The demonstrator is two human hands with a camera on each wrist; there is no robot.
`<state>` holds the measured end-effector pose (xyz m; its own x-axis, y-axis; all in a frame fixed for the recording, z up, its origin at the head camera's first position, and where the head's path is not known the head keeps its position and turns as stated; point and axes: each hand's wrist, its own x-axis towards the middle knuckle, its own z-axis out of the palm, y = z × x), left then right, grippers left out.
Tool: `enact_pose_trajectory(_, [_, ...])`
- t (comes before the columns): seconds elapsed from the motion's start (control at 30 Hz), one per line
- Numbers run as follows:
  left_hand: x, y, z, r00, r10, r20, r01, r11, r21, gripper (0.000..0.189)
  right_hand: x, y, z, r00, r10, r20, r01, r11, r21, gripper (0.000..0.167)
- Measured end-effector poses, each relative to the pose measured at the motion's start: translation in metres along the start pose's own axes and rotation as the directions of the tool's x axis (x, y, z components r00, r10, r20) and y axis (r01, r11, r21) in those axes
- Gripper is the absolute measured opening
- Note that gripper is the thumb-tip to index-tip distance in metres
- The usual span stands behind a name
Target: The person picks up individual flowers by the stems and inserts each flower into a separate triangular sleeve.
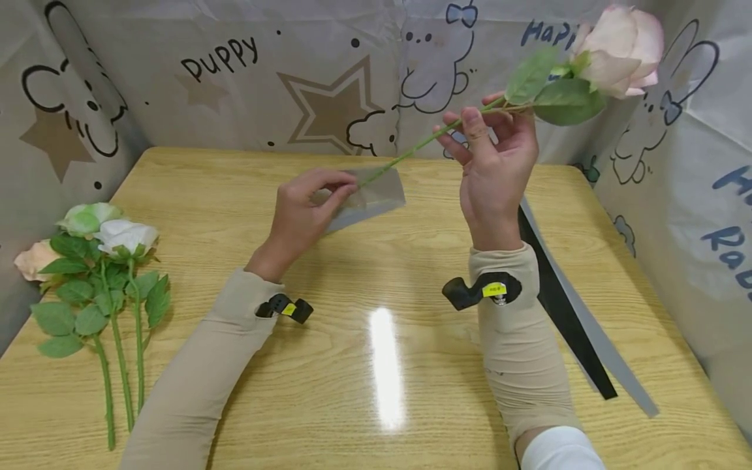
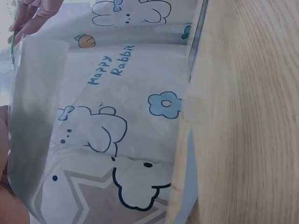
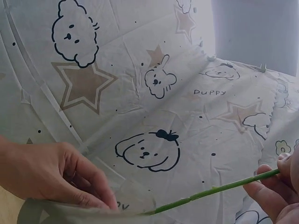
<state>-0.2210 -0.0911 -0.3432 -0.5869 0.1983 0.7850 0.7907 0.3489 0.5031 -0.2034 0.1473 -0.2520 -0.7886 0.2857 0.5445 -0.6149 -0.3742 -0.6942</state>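
My right hand [image 1: 499, 163] pinches the green stem [image 1: 411, 150] of a pale pink artificial rose [image 1: 625, 52] just below its leaves [image 1: 570, 101]. The flower points up and to the right, and the stem slants down toward my left hand [image 1: 308, 202]. Thumb and fingers of the left hand pinch a translucent grey plastic sheet [image 1: 384, 192], which curves up in the left wrist view. In the right wrist view the stem's lower end [image 3: 161, 209] meets that sheet beside the left fingertips; whether the fingers also grip the stem is hidden.
Several artificial roses lie at the table's left, among them a white rose [image 1: 126, 236] and a peach rose [image 1: 38, 261]. Under and beside the right forearm lie a black strip [image 1: 572, 326] and a grey strip [image 1: 617, 362]. A printed cloth [image 1: 235, 117] walls the table's back and sides.
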Motion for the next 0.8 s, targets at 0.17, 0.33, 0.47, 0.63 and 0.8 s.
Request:
enact_pose_trajectory(0.17, [0.002, 0.003, -0.003, 0.991, -0.104, -0.087, 0.096, 0.991, -0.092, 0.014, 0.000, -0.005, 0.001, 0.998, 0.012, -0.055, -0.008, 0.998, 0.069, 0.016])
enact_pose_trajectory(0.33, [0.004, 0.003, -0.003, 0.982, -0.151, -0.111, 0.132, 0.978, -0.158, 0.017, -0.001, -0.012, 0.001, 0.995, 0.025, -0.101, -0.014, 0.993, 0.114, 0.016])
enact_pose_trajectory(0.47, [0.003, 0.003, -0.004, 0.982, -0.162, -0.096, 0.143, 0.973, -0.180, 0.015, -0.005, -0.016, 0.007, 0.994, 0.018, -0.108, -0.005, 0.992, 0.122, 0.017])
enact_pose_trajectory(0.63, [0.005, 0.004, -0.008, 0.991, -0.111, -0.072, 0.099, 0.983, -0.152, 0.015, -0.007, -0.018, 0.009, 0.997, -0.039, -0.070, 0.043, 0.997, 0.063, 0.016])
enact_pose_trajectory(0.8, [0.009, 0.004, -0.011, 0.999, -0.001, -0.053, -0.003, 0.997, -0.078, 0.014, -0.006, -0.015, 0.008, 1.000, -0.009, -0.029, 0.011, 0.998, 0.067, 0.016])
